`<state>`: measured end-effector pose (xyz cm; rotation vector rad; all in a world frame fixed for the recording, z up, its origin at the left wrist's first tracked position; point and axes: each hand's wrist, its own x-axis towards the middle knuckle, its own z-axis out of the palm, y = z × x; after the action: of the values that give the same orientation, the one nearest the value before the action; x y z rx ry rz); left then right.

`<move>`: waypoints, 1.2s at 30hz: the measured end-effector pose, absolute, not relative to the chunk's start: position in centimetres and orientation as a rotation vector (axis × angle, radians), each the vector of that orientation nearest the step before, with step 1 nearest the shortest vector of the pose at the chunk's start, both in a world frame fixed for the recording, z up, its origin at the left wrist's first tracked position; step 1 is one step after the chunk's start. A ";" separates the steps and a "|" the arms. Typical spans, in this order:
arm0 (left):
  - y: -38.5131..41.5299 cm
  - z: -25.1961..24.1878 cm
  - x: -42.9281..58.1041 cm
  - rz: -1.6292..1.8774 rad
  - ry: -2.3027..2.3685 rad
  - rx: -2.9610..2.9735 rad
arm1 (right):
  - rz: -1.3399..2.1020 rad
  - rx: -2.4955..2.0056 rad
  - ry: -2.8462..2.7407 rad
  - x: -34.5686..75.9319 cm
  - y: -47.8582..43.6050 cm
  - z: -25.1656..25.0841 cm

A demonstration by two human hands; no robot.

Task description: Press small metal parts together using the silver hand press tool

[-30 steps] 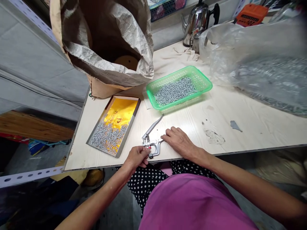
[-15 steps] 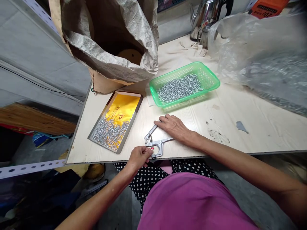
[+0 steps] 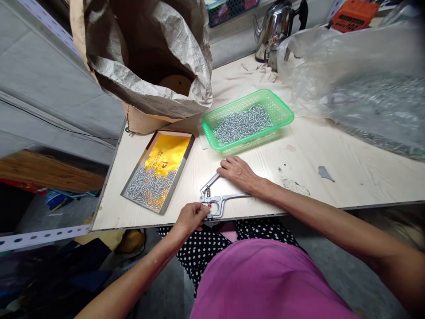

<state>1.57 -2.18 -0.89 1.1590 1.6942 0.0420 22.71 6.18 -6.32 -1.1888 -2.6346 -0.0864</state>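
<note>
Lying flat by the near edge of the tabletop [image 3: 365, 179], the metal tool [image 3: 223, 200] is taken as the clock's mid. Its two long arms are spread apart. The top handle [image 3: 210, 180] is grasped near its tip by the R hand [image 3: 239, 173], seen at approx 1 o'clock; whether the low handle [image 3: 236, 196] is touched by the palm can't be told. The red bit [image 3: 209, 205] at the tool's mouth is met by the L hand [image 3: 190, 218], at approx 8 o'clock. Its thumb + finger are bent in close, but if a tiny part is held, that can't be told.

A flat box [image 3: 184, 155] is set at approx 10 o'clock, w/ a yellow sheet [image 3: 169, 150] and a heap of small shiny bits [image 3: 151, 188] inside. A green basket [image 3: 279, 110], part filled w/ more bits, is put at approx 1 o'clock, past the R hand. A big open sack [image 3: 142, 97] is stood at 11 o'clock. A clear plastic bag [image 3: 368, 106] is spread at 2 o'clock. A shiny kettle [image 3: 271, 33] is seen far back, btwn 12 and 1.
</note>
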 end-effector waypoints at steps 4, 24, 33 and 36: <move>-2.2 -0.8 1.5 0.050 1.675 1.133 | -0.140 -1.120 -2.629 22.3 6.6 -6.1; -3.1 -2.2 1.0 0.119 1.650 1.447 | -0.141 -1.181 -2.586 24.0 5.7 -5.0; -4.2 -2.4 1.5 0.230 1.709 1.567 | -0.100 -1.255 -2.630 24.3 5.2 -5.7; -3.5 -2.1 1.2 0.151 1.650 1.476 | -0.104 -1.266 -2.605 24.2 5.1 -5.6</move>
<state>1.24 -3.53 -2.13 1.4765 1.6501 0.1512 24.22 5.10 -5.60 -1.2664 -2.6049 -0.1038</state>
